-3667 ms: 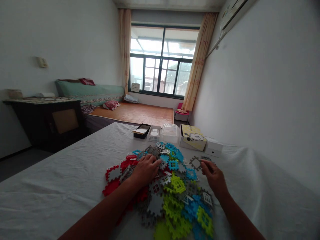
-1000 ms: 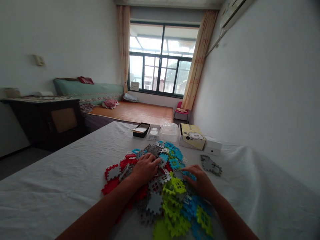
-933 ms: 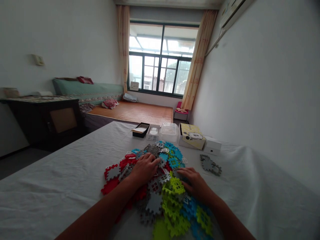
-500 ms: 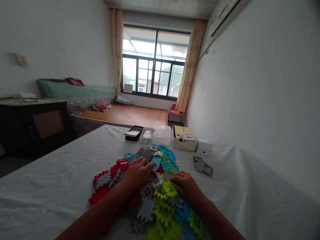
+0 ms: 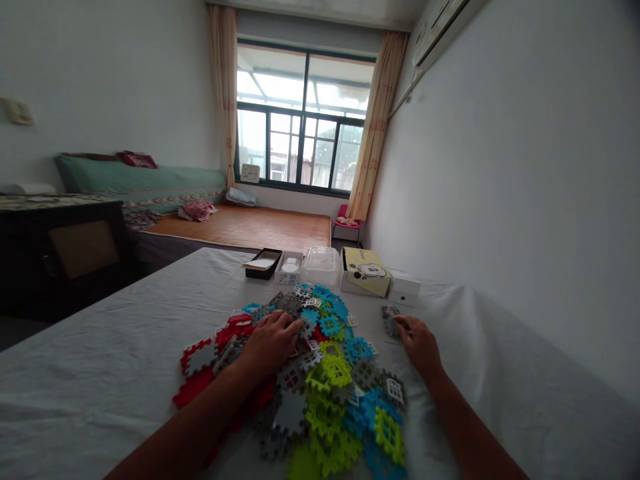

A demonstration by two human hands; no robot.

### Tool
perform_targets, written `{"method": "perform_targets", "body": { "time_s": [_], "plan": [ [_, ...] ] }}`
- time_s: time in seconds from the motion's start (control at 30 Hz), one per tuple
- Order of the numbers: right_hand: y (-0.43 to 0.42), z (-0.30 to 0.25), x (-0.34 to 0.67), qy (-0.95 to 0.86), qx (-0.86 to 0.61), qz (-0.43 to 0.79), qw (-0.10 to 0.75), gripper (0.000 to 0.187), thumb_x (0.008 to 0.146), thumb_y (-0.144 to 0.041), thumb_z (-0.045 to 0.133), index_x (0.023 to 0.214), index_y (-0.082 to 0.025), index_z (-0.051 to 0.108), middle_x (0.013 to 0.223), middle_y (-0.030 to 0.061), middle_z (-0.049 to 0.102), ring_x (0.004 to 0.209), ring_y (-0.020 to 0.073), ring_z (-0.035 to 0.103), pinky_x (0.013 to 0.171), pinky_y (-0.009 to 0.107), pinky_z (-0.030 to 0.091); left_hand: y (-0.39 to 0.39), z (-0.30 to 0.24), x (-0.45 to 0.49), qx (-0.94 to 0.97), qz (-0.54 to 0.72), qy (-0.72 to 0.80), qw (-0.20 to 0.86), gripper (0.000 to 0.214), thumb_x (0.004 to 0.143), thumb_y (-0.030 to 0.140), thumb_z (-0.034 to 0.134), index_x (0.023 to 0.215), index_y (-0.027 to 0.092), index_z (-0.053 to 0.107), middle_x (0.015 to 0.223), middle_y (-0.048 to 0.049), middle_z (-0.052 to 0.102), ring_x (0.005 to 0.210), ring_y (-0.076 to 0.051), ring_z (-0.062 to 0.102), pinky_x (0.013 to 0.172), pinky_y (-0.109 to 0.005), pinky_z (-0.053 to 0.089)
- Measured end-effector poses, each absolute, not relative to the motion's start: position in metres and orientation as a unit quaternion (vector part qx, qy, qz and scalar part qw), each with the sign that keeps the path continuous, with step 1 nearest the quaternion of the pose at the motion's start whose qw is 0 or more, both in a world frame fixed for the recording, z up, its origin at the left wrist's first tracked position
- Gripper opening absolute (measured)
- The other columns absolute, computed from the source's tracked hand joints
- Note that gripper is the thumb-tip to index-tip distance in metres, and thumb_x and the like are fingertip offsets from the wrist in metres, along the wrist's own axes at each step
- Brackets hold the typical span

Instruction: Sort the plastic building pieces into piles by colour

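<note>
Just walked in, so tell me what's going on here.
A person's left hand rests on a pile of colourful toothed pieces on a white cloth. The right hand is at grey pieces right of the pile; whether it grips one is hard to tell. Behind the pile stand a yellow box and a clear tub.

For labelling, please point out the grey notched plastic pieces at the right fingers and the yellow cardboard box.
Grey notched plastic pieces (image 5: 389,320): head view, toothed visible part.
Yellow cardboard box (image 5: 367,273): head view, printed side.

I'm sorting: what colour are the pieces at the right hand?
The pieces are grey; the head view shows them.
</note>
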State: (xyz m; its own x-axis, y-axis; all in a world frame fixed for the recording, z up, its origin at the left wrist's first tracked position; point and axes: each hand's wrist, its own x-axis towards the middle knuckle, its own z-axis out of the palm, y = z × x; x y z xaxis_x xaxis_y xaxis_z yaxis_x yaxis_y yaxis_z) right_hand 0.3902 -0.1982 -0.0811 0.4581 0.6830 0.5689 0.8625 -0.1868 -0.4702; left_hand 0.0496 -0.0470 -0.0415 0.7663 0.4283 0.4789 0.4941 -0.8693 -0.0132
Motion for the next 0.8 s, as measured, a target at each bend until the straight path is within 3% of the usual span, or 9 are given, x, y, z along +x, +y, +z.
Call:
{"method": "perform_targets", "body": {
  "time_s": [0.2,0.37,0.6,0.7,0.8],
  "plan": [
    [-0.213,-0.094,0.433,-0.445,-0.814,-0.156,0.338,0.042,0.077,-0.037,0.049,0.115,-0.018,0.056,0.108,0.0108,0.059,0.092,0.0238,0.058,0.088,0.04,0.043,-0.047,-0.042,0.049,-0.939,-0.231,-0.244,0.073,0.029,0.086,0.022,0.048,0.114,0.028,0.055,0.095,-0.0036,0.058,0.101,-0.021,0.048,0.092,-0.036,0.037],
    [-0.217,-0.107,0.436,-0.426,-0.843,-0.117,0.306,0.059,0.07,-0.045,0.059,0.121,-0.017,0.05,0.114,0.0134,0.056,0.1,0.0266,0.056,0.089,0.039,0.043,-0.046,-0.044,0.05,-0.938,-0.236,-0.244,0.072,0.029,0.086,0.022,0.048,0.114,0.028,0.055,0.095,-0.0038,0.058,0.101,-0.021,0.048,0.091,-0.036,0.037],
    [-0.197,-0.106,0.42,-0.407,-0.824,-0.043,0.392,0.057,0.074,-0.035,0.053,0.126,-0.016,0.042,0.118,0.0129,0.056,0.078,0.0184,0.064,0.082,0.034,0.047,-0.046,-0.044,0.049,-0.938,-0.234,-0.244,0.076,0.029,0.087,0.023,0.048,0.114,0.028,0.055,0.095,-0.0041,0.057,0.101,-0.021,0.048,0.092,-0.037,0.037],
    [-0.197,-0.092,0.404,-0.44,-0.796,-0.104,0.402,0.048,0.074,-0.032,0.052,0.119,-0.016,0.049,0.117,0.014,0.056,0.072,0.0173,0.061,0.08,0.035,0.048,-0.046,-0.043,0.049,-0.937,-0.233,-0.247,0.078,0.029,0.087,0.024,0.047,0.115,0.028,0.055,0.095,-0.0042,0.057,0.101,-0.021,0.048,0.092,-0.037,0.037],
    [-0.199,-0.079,0.376,-0.543,-0.749,-0.028,0.379,0.033,0.078,-0.036,0.05,0.106,-0.02,0.06,0.103,0.009,0.063,0.07,0.017,0.06,0.072,0.033,0.05,-0.046,-0.043,0.05,-0.939,-0.229,-0.246,0.077,0.029,0.087,0.024,0.046,0.115,0.028,0.055,0.095,-0.0044,0.057,0.102,-0.021,0.047,0.091,-0.037,0.037]
  ]
}}
